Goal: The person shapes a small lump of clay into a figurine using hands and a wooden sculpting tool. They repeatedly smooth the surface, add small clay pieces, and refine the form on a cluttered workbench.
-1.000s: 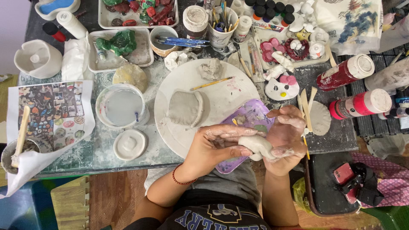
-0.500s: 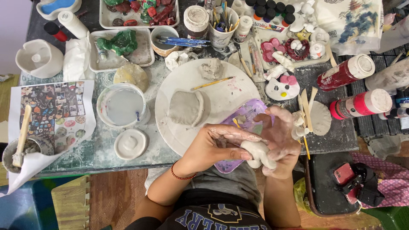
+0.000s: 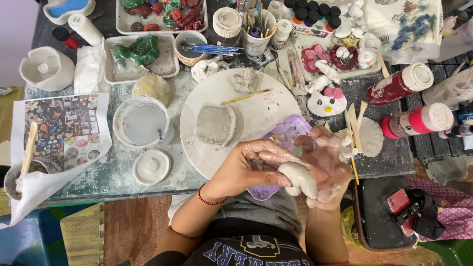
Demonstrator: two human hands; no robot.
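Cluttered craft table [image 3: 98, 172], both hands – left [image 3: 249, 165], right [image 3: 325, 167] – clasped around grey clay roll [image 3: 300, 178], purple tray [image 3: 286, 135] beneath

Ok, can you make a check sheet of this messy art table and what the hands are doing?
Surface: grey table smeared with dried clay; round white board in the middle.
Job's things: pale clay roll pressed between both hands; ridged clay slab lying on the board; purple tray under the hands.
Clutter: tub of cloudy water, cup of brushes, two red paint bottles, small white clay figures, printed picture sheet.
Hands: left hand and right hand clay-coated, both touching the roll.
Cables: nothing seen.
Surroundings: wooden floor; the person's dark shirt at the bottom edge.
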